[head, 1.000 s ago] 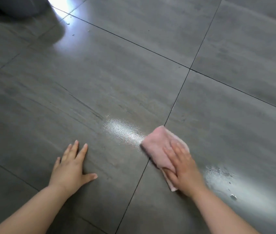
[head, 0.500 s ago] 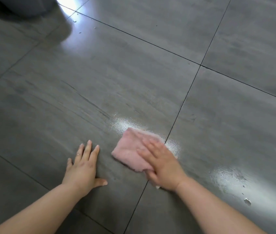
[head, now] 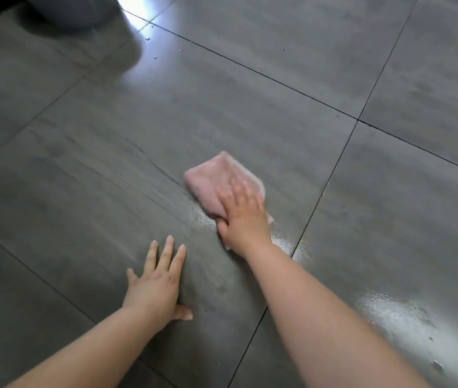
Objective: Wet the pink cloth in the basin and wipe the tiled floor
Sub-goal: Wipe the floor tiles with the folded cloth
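Right hand (head: 243, 217): palm down on the folded pink terry cloth (head: 211, 177), fingers straight and slightly spread, pressing it flat against the floor; nothing is curled round it. The thumb lies along the cloth's near edge; whether it tucks under is not resolvable, as the hand is slightly blurred. The cloth lies flat on the grey, glossy tiled floor (head: 250, 93), its far corner and left portion uncovered, its near right portion under the hand. Wet sheen (head: 204, 219) on the tile touches the cloth's near edge and runs on to the near right of the cloth beside the wrist. A dark grout line (head: 325, 189) passes to the right of the cloth, close but not touching. Left hand (head: 156, 284): nearer than the cloth and to its left, apart from it, flat on the tile, fingers straight and close together, thumb out to the side, holding nothing. A larger glistening wet patch (head: 395, 312) sits well to the near right of the cloth. Far left of the cloth, at the frame's top edge, is a grey rounded object (head: 68, 9), cropped and not identifiable, with small water droplets (head: 153, 57) on the tile beside it.
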A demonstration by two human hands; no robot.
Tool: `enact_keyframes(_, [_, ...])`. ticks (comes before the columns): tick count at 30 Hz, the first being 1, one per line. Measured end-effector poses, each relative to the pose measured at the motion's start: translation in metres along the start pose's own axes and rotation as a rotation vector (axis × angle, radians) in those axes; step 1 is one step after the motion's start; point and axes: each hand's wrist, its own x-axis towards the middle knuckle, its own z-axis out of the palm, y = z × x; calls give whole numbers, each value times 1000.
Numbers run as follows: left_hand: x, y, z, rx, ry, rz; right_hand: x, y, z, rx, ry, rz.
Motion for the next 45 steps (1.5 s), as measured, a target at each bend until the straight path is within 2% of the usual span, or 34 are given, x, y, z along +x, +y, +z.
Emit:
enact_keyframes(2, [1, -1, 0, -18, 3, -3, -3, 10, 0, -51, -26, -126])
enact_keyframes(5, [1, -2, 1, -29, 9, -1, -10, 52, -10, -28, 29, -109])
enact_keyframes(8, [0, -1, 1, -38, 28, 0, -33, 115, -36, -37, 201, 164])
enact_keyframes(11, [-2, -1, -1, -55, 47, 5, -70, 142, -50, -6, 225, 532])
enact_keyframes(12, [-5, 1, -3, -60, 56, 6, -83, 136, -45, -7, 231, 591])
enact_keyframes(13, [-6, 2, -3, -66, 68, 5, -96, 126, -35, -31, 248, 569])
enact_keyframes(15, [-8, 6, -4, -72, 77, -5, -123, 103, -11, -104, 243, 312])
enact_keyframes(17, [-8, 6, -2, -52, 87, -19, -151, 96, 3, -216, 143, 90])
enact_keyframes(20, [-6, 24, 4, 41, 178, 122, -190, 124, -5, -238, 35, -11])
enact_keyframes(25, [-23, 122, 3, 41, 195, 516, -273, 197, -21, -155, 103, 413])
enact_keyframes(28, [-19, 171, 3, 95, 195, 565, -327, 219, -11, -76, 277, 659])
enact_keyframes(31, [-14, 202, 14, 97, 194, 519, -338, 211, 5, 64, 391, 861])
enact_keyframes(33, [-14, 213, 24, 114, 221, 458, -333, 202, 13, 63, 391, 865])
enact_keyframes(37, [-16, 218, 29, 70, 237, 413, -345, 228, 9, -113, 362, 652])
enact_keyframes(39, [-15, 217, 28, 72, 241, 416, -366, 252, 2, -85, 346, 704])
enact_keyframes(42, [-14, 216, 30, 59, 238, 415, -397, 278, -10, 96, 510, 1064])
enact_keyframes(43, [-14, 216, 30, 60, 244, 416, -399, 278, -17, 209, 521, 1219])
enact_keyframes(45, [-13, 215, 30, 76, 248, 413, -382, 272, -17, 245, 473, 1468])
